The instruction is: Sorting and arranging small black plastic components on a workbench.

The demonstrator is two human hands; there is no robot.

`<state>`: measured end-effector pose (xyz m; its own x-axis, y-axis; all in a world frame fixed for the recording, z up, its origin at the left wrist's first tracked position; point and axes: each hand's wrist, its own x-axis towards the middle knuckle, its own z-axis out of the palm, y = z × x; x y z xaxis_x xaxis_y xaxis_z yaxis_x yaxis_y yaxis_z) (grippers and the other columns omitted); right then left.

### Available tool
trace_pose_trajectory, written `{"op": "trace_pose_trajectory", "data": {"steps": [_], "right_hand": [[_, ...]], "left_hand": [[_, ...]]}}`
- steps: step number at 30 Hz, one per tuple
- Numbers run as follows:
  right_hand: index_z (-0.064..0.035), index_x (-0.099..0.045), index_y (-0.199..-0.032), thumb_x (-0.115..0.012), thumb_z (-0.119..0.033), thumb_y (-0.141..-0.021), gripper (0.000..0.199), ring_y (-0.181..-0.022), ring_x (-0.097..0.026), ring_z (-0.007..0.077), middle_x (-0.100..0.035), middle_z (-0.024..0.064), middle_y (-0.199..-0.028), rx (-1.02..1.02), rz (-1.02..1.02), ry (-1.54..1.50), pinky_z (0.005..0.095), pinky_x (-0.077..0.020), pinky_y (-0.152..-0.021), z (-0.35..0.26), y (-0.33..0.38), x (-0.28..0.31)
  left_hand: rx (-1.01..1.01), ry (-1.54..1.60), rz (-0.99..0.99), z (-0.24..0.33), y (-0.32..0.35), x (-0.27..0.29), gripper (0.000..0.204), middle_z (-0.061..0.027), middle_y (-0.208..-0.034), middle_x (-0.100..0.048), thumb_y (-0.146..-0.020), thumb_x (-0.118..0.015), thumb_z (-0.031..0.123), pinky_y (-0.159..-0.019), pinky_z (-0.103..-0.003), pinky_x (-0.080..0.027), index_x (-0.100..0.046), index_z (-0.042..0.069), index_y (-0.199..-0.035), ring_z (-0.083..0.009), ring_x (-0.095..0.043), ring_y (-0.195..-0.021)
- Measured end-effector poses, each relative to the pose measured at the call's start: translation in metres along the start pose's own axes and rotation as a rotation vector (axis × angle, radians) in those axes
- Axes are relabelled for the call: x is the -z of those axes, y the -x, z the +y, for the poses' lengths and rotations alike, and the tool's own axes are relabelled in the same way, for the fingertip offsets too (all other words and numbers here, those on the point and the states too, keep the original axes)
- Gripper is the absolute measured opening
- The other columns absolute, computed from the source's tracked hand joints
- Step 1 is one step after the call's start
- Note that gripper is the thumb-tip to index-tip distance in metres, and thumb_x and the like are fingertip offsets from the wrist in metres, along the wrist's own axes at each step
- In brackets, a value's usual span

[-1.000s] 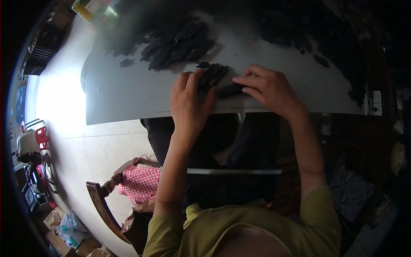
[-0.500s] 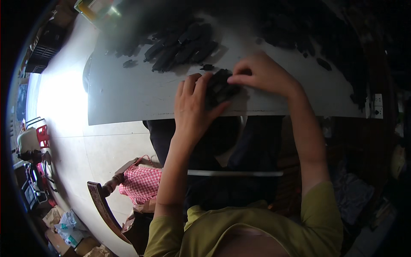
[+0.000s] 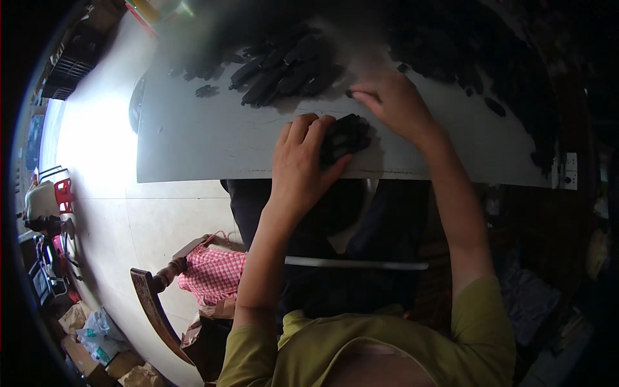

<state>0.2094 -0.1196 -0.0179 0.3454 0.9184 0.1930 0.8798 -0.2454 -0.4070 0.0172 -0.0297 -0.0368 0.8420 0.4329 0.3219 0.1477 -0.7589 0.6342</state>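
Bundle (image 3: 348, 137) on tabletop (image 3: 206, 142) near front edge, pile (image 3: 287, 71) behind, heap (image 3: 445, 55) behind right, chair (image 3: 153, 313) front left

Sm. pc. (image 3: 349, 94) @ R fingers (image 3: 369, 100) unclear

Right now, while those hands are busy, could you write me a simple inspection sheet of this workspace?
Surface: grey table, dark marks along its near edge.
Work items: dark pieces in a left heap and a larger right heap; a stray piece beside the latter.
Clutter: bags and boxes at lower left; chequered cloth by a wooden chair.
Left hand: holds a bunch of dark pieces at the table.
Right hand: fingertips closed on a small dark bit.
Cables: nothing seen; white socket plate at right.
Surroundings: pale floor, bright at left; right side too dark to read.
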Motion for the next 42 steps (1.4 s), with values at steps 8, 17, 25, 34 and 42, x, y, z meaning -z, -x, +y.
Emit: {"op": "trace_pose_trajectory", "data": {"steps": [8, 17, 25, 34, 42], "right_hand": [[-0.0054, -0.069, -0.093, -0.067, -0.011, -0.084, 0.011, -0.081, -0.064, 0.0264, -0.063, 0.0092, -0.094, -0.121, 0.035, -0.117, 0.0365, -0.0525, -0.071, 0.005, 0.011, 0.006], [-0.0081, -0.069, -0.096, -0.065, -0.013, -0.087, 0.011, -0.08, -0.065, 0.025, -0.061, 0.006, -0.098, -0.189, 0.287, 0.05, 0.036, -0.0529, -0.07, 0.033, 0.015, 0.008], [-0.011, -0.067, -0.105, -0.067, -0.014, -0.085, 0.021, -0.088, -0.064, 0.0225, -0.062, 0.0055, -0.101, 0.038, 0.117, -0.256, 0.034, -0.0524, -0.077, 0.003, -0.007, -0.005], [-0.0049, -0.061, -0.117, -0.071, -0.016, -0.082, 0.037, -0.081, -0.065, 0.024, -0.064, 0.0098, -0.09, -0.336, 0.008, -0.104, 0.0365, -0.0523, -0.072, -0.002, 0.044, 0.018], [0.0032, -0.046, -0.135, -0.067, -0.012, -0.086, 0.056, -0.07, -0.065, 0.0217, -0.064, 0.0127, -0.082, -0.539, 0.107, -0.266, 0.0347, -0.0532, -0.063, -0.067, 0.082, -0.016]], "left_hand": [[-0.002, 0.049, 0.081, -0.01, -0.031, 0.004, 0.037, -0.0137, -0.105, -0.055, -0.076, -0.073, 0.012, -0.083, -0.04, -0.047, -0.059, 0.005, -0.109, -0.0319, -0.055, -0.099], [-0.002, -0.129, 0.029, -0.022, -0.073, 0.003, 0.013, -0.0132, -0.088, -0.063, -0.08, -0.064, 0.006, -0.073, -0.04, -0.05, -0.068, 0.002, -0.092, -0.0312, -0.062, -0.086], [0.145, 0.191, 0.087, -0.011, -0.055, 0.016, 0.018, -0.0124, -0.087, -0.064, -0.079, -0.07, 0.012, -0.07, -0.037, -0.05, -0.07, 0.002, -0.094, -0.0276, -0.064, -0.081], [-0.074, -0.06, -0.033, -0.007, -0.014, 0.003, 0.062, -0.0105, -0.116, -0.054, -0.072, -0.076, 0.02, -0.089, -0.04, -0.043, -0.052, 0.011, -0.128, -0.0301, -0.051, -0.104], [-0.009, -0.119, 0.087, -0.004, -0.015, -0.014, 0.069, -0.0139, -0.119, -0.053, -0.073, -0.076, 0.033, -0.092, -0.041, -0.041, -0.049, 0.005, -0.13, -0.0316, -0.051, -0.105]]}}
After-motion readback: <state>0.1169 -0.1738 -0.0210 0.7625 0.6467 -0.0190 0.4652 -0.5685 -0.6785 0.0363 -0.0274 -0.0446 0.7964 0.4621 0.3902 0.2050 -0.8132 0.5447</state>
